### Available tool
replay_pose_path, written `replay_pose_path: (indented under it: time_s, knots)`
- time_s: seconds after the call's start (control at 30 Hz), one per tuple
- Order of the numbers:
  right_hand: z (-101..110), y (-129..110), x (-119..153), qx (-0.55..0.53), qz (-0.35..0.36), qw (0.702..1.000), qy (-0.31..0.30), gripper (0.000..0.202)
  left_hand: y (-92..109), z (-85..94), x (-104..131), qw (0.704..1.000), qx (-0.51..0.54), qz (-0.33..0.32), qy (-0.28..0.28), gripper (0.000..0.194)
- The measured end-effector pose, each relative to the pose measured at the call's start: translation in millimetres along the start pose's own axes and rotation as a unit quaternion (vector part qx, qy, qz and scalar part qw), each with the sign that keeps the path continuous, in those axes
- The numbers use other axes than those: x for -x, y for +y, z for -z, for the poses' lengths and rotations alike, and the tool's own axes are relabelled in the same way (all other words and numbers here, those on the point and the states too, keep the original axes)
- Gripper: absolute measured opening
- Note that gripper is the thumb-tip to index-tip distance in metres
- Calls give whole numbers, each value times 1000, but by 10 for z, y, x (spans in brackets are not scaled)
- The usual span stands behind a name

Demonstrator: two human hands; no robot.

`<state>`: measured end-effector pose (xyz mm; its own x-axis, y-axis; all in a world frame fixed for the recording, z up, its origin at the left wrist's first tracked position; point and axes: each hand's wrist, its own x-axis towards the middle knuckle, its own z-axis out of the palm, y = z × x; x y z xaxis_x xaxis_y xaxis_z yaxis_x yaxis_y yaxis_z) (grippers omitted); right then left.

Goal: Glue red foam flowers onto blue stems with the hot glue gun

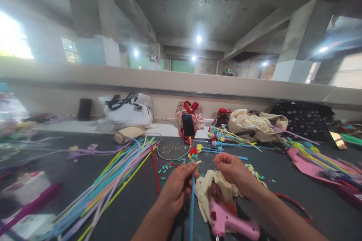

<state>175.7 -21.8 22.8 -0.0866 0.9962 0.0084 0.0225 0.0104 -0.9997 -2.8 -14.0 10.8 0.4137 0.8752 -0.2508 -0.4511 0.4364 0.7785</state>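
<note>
My left hand (181, 182) is closed around a blue pipe cleaner (192, 207), which hangs down from the fingers. At its top sits a small cluster of red, yellow and teal pieces (193, 153). A short whitish piece (198, 162) sticks out at the left fingertips. To the right, my right hand (232, 169) is raised with its fingers curled together, apart from the stem; whatever they pinch is hidden. Below it a pink hot glue gun (230, 223) lies on a crumpled cream cloth (205, 196), its nozzle pointing away from me.
Long coloured pipe cleaners (113, 184) lie at the left, beside a red strip (155, 169). Small teal pieces (163, 172) are scattered near the left hand. Behind stand a phone (188, 125) on a cable, finished-looking flower stems (223, 135), a white bag (130, 111) and a cloth bag (249, 124).
</note>
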Motion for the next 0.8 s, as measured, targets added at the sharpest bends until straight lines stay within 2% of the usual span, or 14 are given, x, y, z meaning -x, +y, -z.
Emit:
replay_pose_path:
  time_s: [0.1, 0.17, 0.27, 0.37, 0.43, 0.5, 0.53, 0.6, 0.73, 0.8]
  knots:
    - [227, 73, 186, 74, 5, 997, 32, 10, -38, 20, -22, 997, -73, -10, -5, 29]
    - [320, 115, 391, 191, 49, 980, 22, 9, -57, 23, -33, 993, -119, -24, 8, 29]
    - [338, 122, 693, 375, 114, 920, -18, 19, -81, 16, -46, 986, -163, -31, 25, 28]
    - [266, 123, 843, 485, 157, 856, -82, 32, -119, -4, -61, 980, -196, -26, 39, 27]
    - [215, 156, 850, 528, 151, 831, -90, 39, -152, -22, -70, 973, -222, -27, 54, 25]
    - [183, 193, 826, 547, 141, 821, -82, 32, -181, -36, -74, 966, -248, -29, 68, 22]
    - [179, 202, 815, 543, 138, 824, -81, 28, -193, -39, -75, 963, -259, -30, 74, 20]
    - [204, 190, 805, 505, 132, 849, -80, 25, -209, -38, -75, 958, -275, -31, 80, 18]
    - [410, 116, 809, 359, 85, 926, -75, 19, -224, -17, -85, 954, -286, -27, 79, 17]
    - [564, 120, 799, 270, 45, 961, -40, 22, -230, -13, -92, 956, -284, -25, 74, 18]
